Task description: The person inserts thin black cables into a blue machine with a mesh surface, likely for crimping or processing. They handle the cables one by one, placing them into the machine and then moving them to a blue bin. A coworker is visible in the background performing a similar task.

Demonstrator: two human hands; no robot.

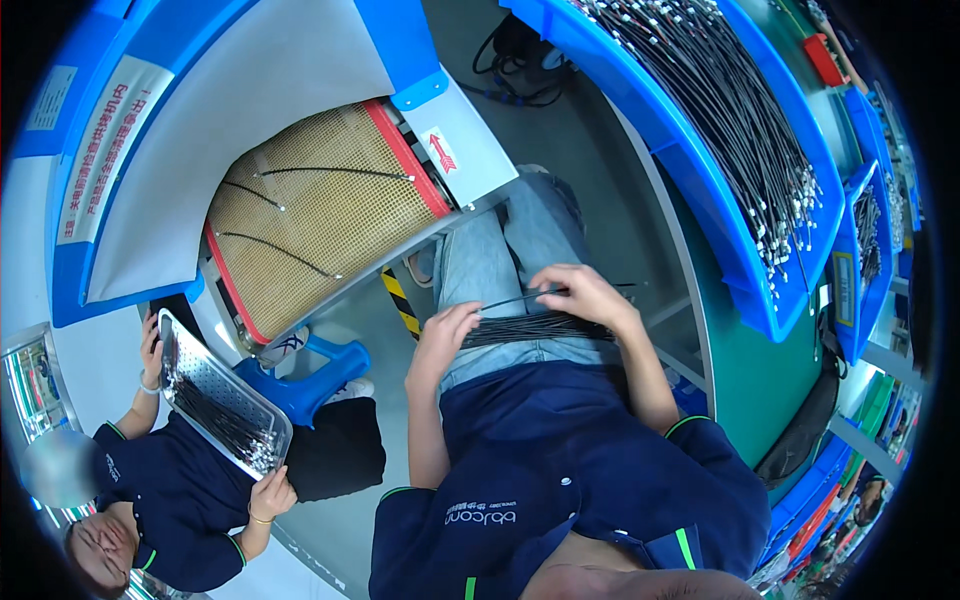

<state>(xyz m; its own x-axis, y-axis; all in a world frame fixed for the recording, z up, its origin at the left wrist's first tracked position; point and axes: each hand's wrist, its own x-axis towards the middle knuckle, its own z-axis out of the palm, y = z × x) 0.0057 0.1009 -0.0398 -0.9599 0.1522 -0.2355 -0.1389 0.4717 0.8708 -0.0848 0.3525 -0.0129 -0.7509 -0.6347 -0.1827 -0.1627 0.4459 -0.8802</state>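
A thin black cable (513, 299) stretches between my hands just above my lap. My left hand (445, 338) pinches it near one end, and my right hand (583, 298) grips it with thumb and fingers further right. Beneath them, a bundle of similar black cables (545, 331) lies across my thighs. The ends of that bundle are partly hidden by my hands and wrists. Ahead to the left, a tan mesh conveyor belt (300, 230) with red edges carries 3 separate black cables.
On the green bench (745, 310) at right, a large blue bin (690, 190) holds many black cables with white connectors. At left, another person holds a perforated metal tray (215, 345) of cables. A blue stool (315, 385) and the conveyor's blue-and-white housing (240, 80) are close by.
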